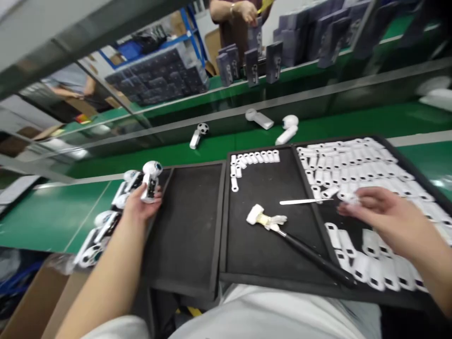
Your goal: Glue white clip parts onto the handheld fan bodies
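Note:
My left hand (143, 203) holds a white round-headed handheld device (151, 179) upright, its dark inner side showing along the handle. More such devices (102, 226) lie in rows beside my left forearm. Over the right-hand tray, the fingers of my right hand (391, 214) are pinched on a small white cover piece (349, 197), partly hidden and blurred. Rows of similar white covers (356, 165) lie around that hand. White tweezers (300, 202) rest just left of it. A hammer with a black handle (314, 256) and a wrapped white head lies across the trays.
A black tray (190, 226) lies in front of me, beside the middle tray (261, 254) with several small white pieces (251, 157). Three devices (259, 118) lie on the green conveyor belt (226, 143). Beyond a metal frame, a co-worker's hand (247, 12) handles dark boxes (273, 61).

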`<action>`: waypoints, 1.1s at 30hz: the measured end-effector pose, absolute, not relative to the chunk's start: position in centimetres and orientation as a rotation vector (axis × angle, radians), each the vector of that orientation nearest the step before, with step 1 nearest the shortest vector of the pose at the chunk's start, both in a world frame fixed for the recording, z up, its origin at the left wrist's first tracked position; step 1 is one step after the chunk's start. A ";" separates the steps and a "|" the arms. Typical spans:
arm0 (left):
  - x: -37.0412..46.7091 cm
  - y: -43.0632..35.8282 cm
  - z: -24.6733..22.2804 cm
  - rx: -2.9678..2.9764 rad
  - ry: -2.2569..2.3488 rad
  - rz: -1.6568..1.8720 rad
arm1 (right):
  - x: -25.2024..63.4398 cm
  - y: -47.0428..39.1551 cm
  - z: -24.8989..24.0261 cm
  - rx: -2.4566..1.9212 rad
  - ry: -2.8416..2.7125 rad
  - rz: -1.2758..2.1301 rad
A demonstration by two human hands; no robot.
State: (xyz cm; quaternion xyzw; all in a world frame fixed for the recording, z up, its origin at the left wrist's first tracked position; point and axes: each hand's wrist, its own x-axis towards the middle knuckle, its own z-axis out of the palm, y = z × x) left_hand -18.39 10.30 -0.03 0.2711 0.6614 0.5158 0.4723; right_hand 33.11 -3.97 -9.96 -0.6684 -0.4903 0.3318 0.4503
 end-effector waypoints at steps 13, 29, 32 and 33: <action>0.2 2.8 -5.6 0.820 0.979 0.983 | 23.5 -3.8 -5.9 -1.261 -0.397 1.413; 4.7 -0.7 -7.0 1.533 1.103 0.783 | 19.3 -3.4 -5.1 -1.275 -0.535 1.277; 4.7 -0.5 -7.0 1.439 1.080 0.802 | 19.0 -3.3 -5.2 -1.277 -0.571 1.285; 4.6 -0.4 -7.0 1.397 1.076 0.812 | 18.9 -3.2 -5.3 -1.284 -0.583 1.284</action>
